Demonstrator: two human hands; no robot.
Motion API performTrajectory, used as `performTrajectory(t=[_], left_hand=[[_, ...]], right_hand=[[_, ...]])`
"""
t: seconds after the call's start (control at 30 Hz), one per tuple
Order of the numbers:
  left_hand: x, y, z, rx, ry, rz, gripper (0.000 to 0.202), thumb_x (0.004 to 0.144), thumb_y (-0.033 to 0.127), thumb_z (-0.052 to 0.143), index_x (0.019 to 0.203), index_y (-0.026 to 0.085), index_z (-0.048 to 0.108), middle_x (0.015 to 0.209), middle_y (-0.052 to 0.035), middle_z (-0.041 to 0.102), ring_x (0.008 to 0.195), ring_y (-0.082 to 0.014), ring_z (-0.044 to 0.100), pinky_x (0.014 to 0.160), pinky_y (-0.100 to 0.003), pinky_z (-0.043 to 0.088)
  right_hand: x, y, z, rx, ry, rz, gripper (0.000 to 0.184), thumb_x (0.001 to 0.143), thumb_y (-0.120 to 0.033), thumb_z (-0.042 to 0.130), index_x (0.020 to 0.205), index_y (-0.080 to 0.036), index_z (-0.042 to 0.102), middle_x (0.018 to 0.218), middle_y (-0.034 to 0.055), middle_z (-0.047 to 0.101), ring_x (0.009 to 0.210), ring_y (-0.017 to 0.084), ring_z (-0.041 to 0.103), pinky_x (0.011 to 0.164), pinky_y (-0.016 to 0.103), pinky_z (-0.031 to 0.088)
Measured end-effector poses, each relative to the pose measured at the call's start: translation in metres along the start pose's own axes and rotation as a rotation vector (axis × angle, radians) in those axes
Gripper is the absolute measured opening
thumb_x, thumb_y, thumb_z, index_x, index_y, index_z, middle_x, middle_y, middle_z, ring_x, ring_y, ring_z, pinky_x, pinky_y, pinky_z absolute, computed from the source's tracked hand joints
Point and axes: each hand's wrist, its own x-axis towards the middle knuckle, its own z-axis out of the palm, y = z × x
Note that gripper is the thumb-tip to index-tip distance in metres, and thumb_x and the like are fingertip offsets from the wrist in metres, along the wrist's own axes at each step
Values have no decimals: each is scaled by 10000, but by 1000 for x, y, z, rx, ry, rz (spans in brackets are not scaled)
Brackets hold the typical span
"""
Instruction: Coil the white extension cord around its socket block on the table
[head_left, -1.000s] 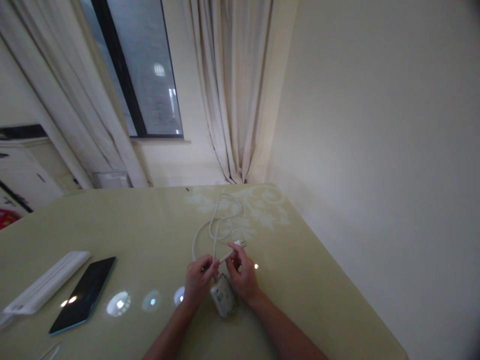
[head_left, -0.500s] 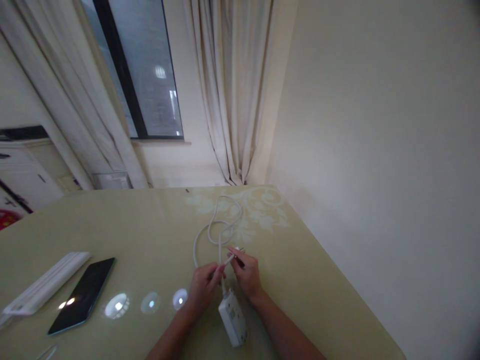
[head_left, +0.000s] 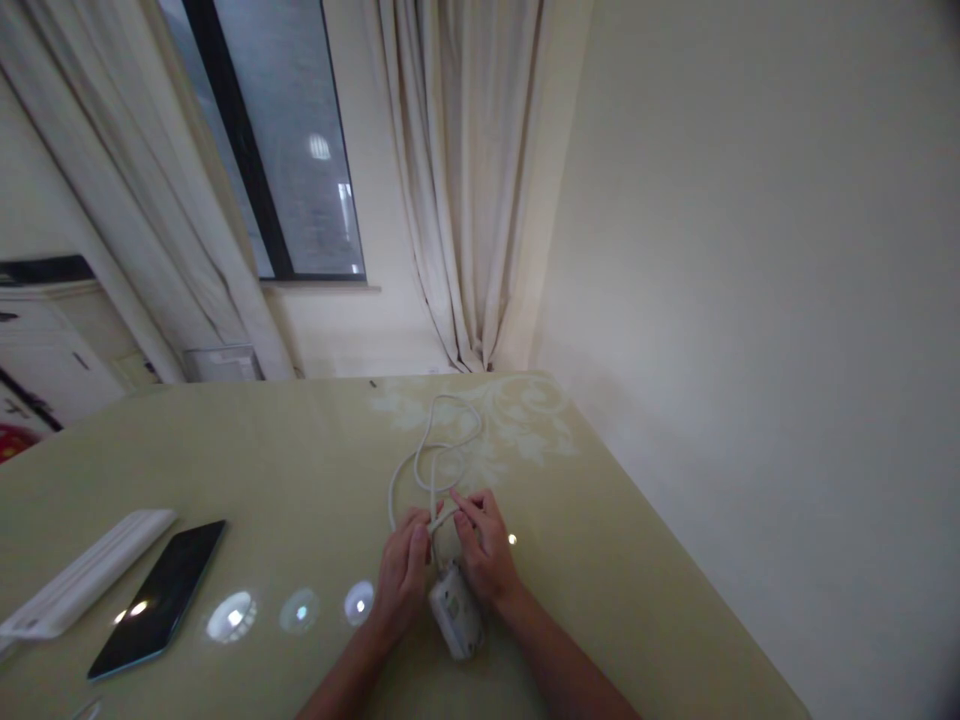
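Observation:
A small white power strip (head_left: pixel 457 615) lies on the table between my forearms, its cord end pointing away from me. From it the white power cord (head_left: pixel 391 490) runs forward and lies in loose loops beyond my hands. My left hand (head_left: pixel 401 570) pinches the cord just past the strip, thumb on top. With its fingers closed round the cord's end, my right hand (head_left: pixel 487 550) is a little to the right; a short bent stretch of cord spans the two hands. The plug is hidden by the right fingers.
A black tablet or phone (head_left: pixel 159 598) lies at the left, beside a long white power strip (head_left: pixel 90 575). The glossy table (head_left: pixel 285 450) ends at a wall (head_left: pixel 750 300) on the right. Curtains (head_left: pixel 465 180) and a window (head_left: pixel 300 140) stand behind it.
The plug prongs, seen before at my right fingertips, no longer show. The power strip has shifted slightly up and left, and the cord between my hands now bends in an arc.

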Motion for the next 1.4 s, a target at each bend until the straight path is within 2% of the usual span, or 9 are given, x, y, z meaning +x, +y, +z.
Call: performTrajectory(t=[0.1,0.2,0.33,0.47,0.7,0.9,1.17,1.3,1.4], left_hand=[[1,0,0,-84,-65,11,451,1046,369,335,1367,219,614,1396,-137,589,1275,-252,576,1068,-436,494],[-1,-4,4,-92,-79,51,455,1042,358,369,1441,248,558,1484,-107,541,1404,-248,478,1161,-441,416],[-4,-13,7,-35,-61,100,455,1040,350,377,1438,238,568,1460,-111,577,1378,-243,516,1132,-412,455],[-4,-23,1,96,-26,125,425,1040,340,366,1341,233,647,1395,-99,634,1272,-224,608,1036,-366,525],[4,-20,-17,186,-19,268,542,1046,381,233,1125,220,744,1108,-107,755,1057,-251,669,978,-444,485],[5,-18,-17,10,-155,136,656,1025,548,173,1178,182,695,1136,-155,712,1099,-275,639,965,-428,495],[8,-12,-18,-45,-223,119,699,1000,639,195,1253,173,650,1209,-174,673,1177,-295,604,1026,-438,472],[10,-13,-19,8,-239,165,629,1013,599,231,1221,173,644,1137,-163,682,1103,-286,627,975,-418,490],[14,-17,-20,104,-209,197,538,1033,516,237,1152,181,641,1095,-149,675,1048,-273,624,931,-398,481]], right_hand=[[-2,-2,1,208,-107,15,558,1014,-618,391,1284,-239,697,1081,83,537,1054,219,553,1007,381,440],[-5,-7,7,415,-220,62,645,940,-713,470,1340,-240,650,1134,90,534,1078,240,557,981,391,463],[-8,-15,9,496,-338,121,789,807,-609,754,1472,-263,508,1290,91,495,1207,264,532,1004,375,467],[-5,-18,8,541,-412,125,868,684,-503,891,1438,-260,537,1325,72,540,1294,274,487,1125,392,369],[-6,-9,17,632,-458,283,533,717,-513,859,1093,-169,703,940,21,660,852,168,581,818,294,467],[-6,-3,15,687,-531,399,663,651,-460,903,1207,-195,659,851,3,667,726,144,607,702,268,486],[-4,2,11,563,-450,363,555,693,-462,862,1149,-188,700,771,-9,655,679,135,590,656,249,486],[-3,-2,10,567,-423,337,557,694,-480,864,1145,-191,710,778,-17,632,678,121,538,634,226,438],[-3,-4,10,465,-378,307,452,752,-531,814,986,-150,744,701,-23,605,628,107,493,604,223,383]])
